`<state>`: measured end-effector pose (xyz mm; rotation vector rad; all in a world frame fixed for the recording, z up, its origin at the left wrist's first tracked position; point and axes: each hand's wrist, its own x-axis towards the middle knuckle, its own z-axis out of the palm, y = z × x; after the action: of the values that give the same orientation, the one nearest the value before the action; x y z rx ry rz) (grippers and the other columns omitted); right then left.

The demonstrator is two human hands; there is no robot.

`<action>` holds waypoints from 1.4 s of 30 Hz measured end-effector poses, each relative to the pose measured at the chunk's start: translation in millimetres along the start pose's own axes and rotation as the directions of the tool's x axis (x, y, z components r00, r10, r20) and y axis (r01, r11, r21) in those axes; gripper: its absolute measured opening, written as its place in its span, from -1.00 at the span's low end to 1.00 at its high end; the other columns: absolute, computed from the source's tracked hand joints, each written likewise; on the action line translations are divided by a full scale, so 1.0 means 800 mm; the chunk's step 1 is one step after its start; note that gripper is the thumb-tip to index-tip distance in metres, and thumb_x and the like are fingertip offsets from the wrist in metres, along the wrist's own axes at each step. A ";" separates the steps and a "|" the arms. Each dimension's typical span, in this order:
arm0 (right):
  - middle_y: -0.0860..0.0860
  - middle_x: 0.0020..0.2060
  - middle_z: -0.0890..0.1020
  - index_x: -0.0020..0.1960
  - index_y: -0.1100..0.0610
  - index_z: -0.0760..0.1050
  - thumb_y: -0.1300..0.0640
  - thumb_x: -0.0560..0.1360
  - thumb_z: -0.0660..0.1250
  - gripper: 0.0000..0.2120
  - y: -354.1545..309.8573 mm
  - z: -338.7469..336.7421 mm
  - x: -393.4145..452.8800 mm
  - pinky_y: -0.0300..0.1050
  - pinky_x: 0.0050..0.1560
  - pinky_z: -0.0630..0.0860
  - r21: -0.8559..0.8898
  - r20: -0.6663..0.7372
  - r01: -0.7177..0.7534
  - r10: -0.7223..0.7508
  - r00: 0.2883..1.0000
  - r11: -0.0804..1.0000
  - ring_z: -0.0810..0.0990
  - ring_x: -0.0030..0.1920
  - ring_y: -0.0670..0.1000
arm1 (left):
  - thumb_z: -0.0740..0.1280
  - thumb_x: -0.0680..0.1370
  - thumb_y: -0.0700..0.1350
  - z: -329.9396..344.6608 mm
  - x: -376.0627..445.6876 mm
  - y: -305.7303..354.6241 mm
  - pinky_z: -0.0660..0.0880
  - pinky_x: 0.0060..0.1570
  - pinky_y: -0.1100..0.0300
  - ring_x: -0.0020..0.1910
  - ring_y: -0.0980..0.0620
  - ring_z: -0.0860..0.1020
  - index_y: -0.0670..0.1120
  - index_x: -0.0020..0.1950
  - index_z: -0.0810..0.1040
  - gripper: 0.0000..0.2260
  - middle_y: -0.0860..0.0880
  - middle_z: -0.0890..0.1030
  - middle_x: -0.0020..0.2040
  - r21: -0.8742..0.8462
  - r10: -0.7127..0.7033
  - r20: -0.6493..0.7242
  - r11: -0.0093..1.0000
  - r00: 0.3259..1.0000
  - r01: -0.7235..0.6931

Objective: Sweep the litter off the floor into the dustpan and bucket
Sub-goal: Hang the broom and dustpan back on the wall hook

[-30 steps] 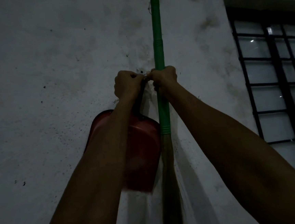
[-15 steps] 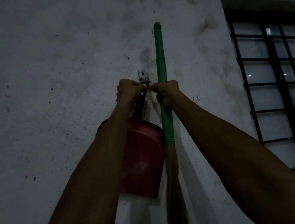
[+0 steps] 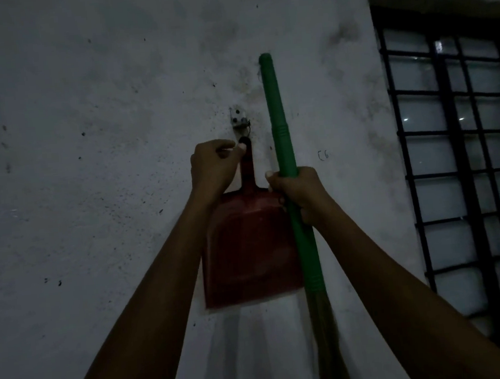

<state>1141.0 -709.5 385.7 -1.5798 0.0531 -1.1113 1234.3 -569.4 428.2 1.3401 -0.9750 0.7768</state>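
A red dustpan (image 3: 248, 250) hangs flat against the white wall, its handle pointing up. My left hand (image 3: 215, 168) pinches the top of that handle, just below a small metal wall hook (image 3: 239, 119). A broom with a green handle (image 3: 282, 144) stands upright beside the dustpan on its right. My right hand (image 3: 299, 195) grips the green handle about midway. The broom's brown bristles (image 3: 326, 333) hang down below the handle. No litter, floor or bucket is in view.
A stained white wall (image 3: 102, 141) fills the view in dim light. A window with black metal bars (image 3: 466, 155) stands at the right, close to my right forearm.
Both hands have come down from the hook. The dustpan's handle hole is now off the hook, and the broom has dropped lower with my right hand.
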 end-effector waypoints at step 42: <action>0.09 0.00 0.71 0.16 0.20 0.63 0.03 0.55 0.45 -0.72 -0.017 0.022 -0.054 0.03 -0.04 0.70 -0.012 0.043 0.241 -0.240 0.970 0.971 0.72 -0.01 0.07 | 0.43 0.51 0.02 -0.029 0.045 0.070 0.60 -0.41 0.09 -0.40 -0.09 0.63 -0.24 -0.11 0.69 -0.70 -0.14 0.66 -0.32 0.260 0.187 0.380 0.918 0.906 -0.299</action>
<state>1121.7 -666.9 371.8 -1.6551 -0.1612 -1.2672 1201.5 -544.0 485.7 1.6904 -1.3658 0.9331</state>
